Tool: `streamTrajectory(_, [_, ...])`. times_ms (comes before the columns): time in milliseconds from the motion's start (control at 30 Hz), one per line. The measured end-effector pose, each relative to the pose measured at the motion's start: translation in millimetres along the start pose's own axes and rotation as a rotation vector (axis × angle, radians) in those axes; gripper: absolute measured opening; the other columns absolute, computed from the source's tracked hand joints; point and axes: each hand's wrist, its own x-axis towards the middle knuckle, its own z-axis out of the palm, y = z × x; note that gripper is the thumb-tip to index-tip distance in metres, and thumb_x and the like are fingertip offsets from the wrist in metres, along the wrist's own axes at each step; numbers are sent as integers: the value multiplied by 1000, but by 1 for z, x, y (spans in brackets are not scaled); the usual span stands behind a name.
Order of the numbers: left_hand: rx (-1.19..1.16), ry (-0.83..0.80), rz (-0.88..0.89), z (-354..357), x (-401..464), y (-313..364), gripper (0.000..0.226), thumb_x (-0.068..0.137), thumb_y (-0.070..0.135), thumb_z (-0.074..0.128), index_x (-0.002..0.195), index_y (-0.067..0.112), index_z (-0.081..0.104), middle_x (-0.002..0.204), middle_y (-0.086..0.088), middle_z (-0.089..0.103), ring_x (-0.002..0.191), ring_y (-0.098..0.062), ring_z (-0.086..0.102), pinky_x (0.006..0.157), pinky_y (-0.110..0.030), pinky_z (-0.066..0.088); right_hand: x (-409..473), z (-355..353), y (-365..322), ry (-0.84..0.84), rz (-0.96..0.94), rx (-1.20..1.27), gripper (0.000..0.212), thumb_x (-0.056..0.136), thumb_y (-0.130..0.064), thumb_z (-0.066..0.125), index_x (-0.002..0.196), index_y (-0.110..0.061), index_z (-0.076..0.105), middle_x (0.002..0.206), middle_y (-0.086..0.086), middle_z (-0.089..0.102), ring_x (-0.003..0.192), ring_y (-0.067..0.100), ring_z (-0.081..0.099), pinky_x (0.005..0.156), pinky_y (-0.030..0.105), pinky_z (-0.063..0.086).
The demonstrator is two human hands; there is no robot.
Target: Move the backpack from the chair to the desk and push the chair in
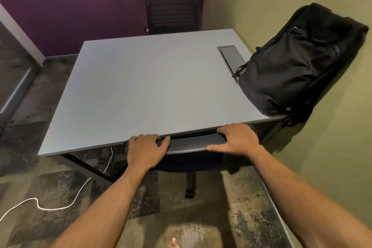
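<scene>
A black backpack (298, 66) stands upright on the right side of the grey desk (141, 90), leaning against the yellow wall. The black mesh-backed chair (191, 143) sits at the desk's near edge, its seat under the desktop and only the top of its backrest and one wheeled leg showing. My left hand (145, 152) grips the left end of the backrest's top. My right hand (237, 140) grips its right end, fingers curled over the top against the desk edge.
A second black chair (172, 12) stands at the desk's far side by the purple wall. A metal cable hatch (231, 58) is set into the desktop beside the backpack. A white cable (50, 206) trails over the carpet at the left. A bare toe (173, 242) shows at the bottom.
</scene>
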Motion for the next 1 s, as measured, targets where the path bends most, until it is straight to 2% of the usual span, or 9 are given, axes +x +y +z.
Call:
streamTrajectory(333, [-6, -23, 17, -3, -4, 2, 72, 90, 69, 18, 111, 26, 71, 98, 2, 73, 97, -20, 62, 100, -43, 35, -13, 6, -6, 41, 63, -19, 90, 65, -102, 24, 89, -28, 68, 85, -8, 70, 77, 13, 63, 74, 38, 53])
streamTrajectory(400, [-13, -37, 21, -4, -5, 2, 73, 90, 70, 17, 116, 26, 69, 104, 1, 73, 101, -20, 62, 103, -43, 34, -14, 6, -7, 41, 63, -11, 91, 66, -101, 24, 97, -29, 69, 93, -7, 72, 84, 14, 65, 78, 39, 53])
streamTrajectory(467, [-33, -68, 26, -6, -4, 2, 74, 90, 70, 16, 125, 27, 64, 115, 1, 71, 110, -20, 60, 109, -45, 30, -15, 6, -6, 46, 67, 18, 95, 70, -99, 25, 117, -28, 66, 111, -4, 72, 99, 17, 66, 88, 39, 52])
streamTrajectory(533, [-49, -96, 29, -7, -3, 3, 74, 91, 69, 18, 136, 24, 55, 131, -1, 64, 126, -21, 53, 116, -48, 22, -16, 6, -4, 49, 108, 70, 99, 73, -97, 22, 134, -26, 56, 130, -1, 66, 116, 20, 61, 98, 40, 49])
streamTrajectory(633, [-60, -141, 39, -7, 0, 2, 76, 92, 69, 16, 149, 23, 36, 153, -1, 43, 146, -21, 29, 120, -49, 9, -15, 2, -5, 24, 150, 108, 99, 78, -92, 22, 145, -23, 45, 144, 2, 56, 129, 22, 53, 107, 42, 42])
streamTrajectory(800, [-51, -208, 55, -10, 6, 1, 80, 91, 72, 14, 156, 24, 15, 164, 0, 18, 152, -23, 8, 121, -53, 0, -7, -9, -9, -28, 270, 221, 89, 88, -80, 30, 149, -17, 40, 151, 7, 48, 137, 25, 46, 113, 45, 35])
streamTrajectory(867, [-55, -205, 53, -12, 8, 4, 85, 89, 75, 15, 157, 24, 8, 166, 0, 8, 153, -22, 0, 121, -53, -3, -2, -8, -9, 24, 310, 225, 83, 91, -76, 30, 147, -15, 40, 149, 8, 49, 136, 26, 46, 113, 47, 35])
streamTrajectory(933, [-100, -162, 47, -14, 10, 9, 90, 87, 78, 14, 157, 23, 3, 166, 1, 2, 152, -20, -5, 122, -51, -5, 4, -5, -10, 85, 339, 220, 81, 92, -74, 29, 147, -15, 38, 152, 7, 45, 140, 26, 40, 116, 49, 32])
streamTrajectory(1000, [-127, -87, 56, -16, 12, 16, 92, 86, 79, 12, 157, 22, 2, 166, 1, 0, 152, -19, -9, 122, -48, -7, 9, -3, -12, 110, 340, 188, 83, 94, -73, 26, 152, -15, 29, 160, 7, 33, 148, 25, 27, 121, 49, 22])
